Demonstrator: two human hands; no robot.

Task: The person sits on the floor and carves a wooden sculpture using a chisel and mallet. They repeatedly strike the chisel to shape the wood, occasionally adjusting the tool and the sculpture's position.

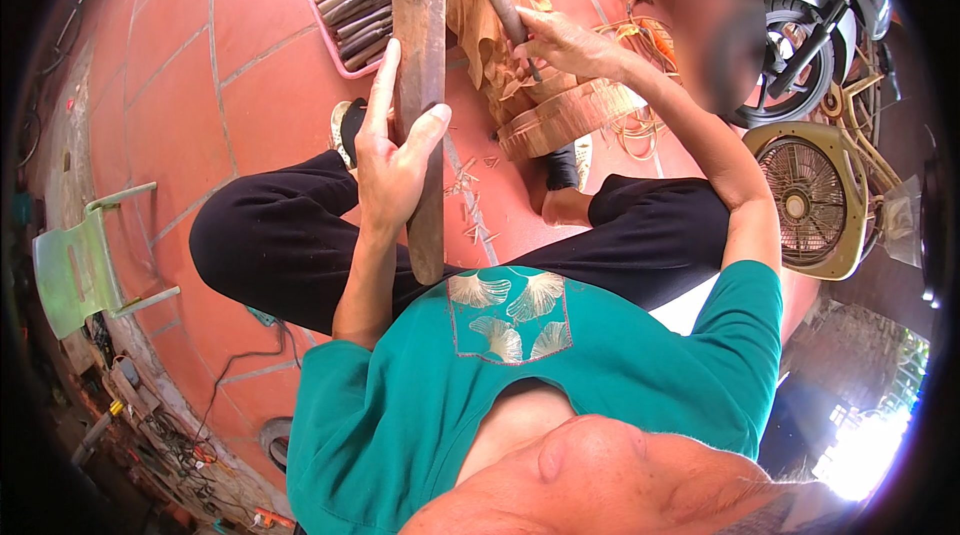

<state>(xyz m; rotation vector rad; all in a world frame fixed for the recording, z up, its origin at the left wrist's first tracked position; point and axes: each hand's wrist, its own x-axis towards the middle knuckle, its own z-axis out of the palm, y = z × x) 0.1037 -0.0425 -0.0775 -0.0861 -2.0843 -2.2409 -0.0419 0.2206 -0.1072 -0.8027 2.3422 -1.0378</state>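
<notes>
My left hand (392,170) grips a long, worn wooden bat (420,65), its index finger stretched along one edge and its thumb lying across the face. The bat's lower end reaches my shirt. My right hand (568,43) is closed on a chisel (508,15) with a round, dark handle. The chisel's blade points down at a carved brown wooden piece (572,117) between my feet; whether the tip touches the wood I cannot tell. Its pale lower part is a thick rounded slab. Thin wood chips (476,197) lie scattered on the floor below.
A pink basket (327,33) of several dark-handled tools stands beyond the bat. At left is a green chair (78,270). On the right stand a box fan (808,203) and a motorbike wheel (800,60). Orange cords (640,130) lie near the carving, on red floor tiles (180,45).
</notes>
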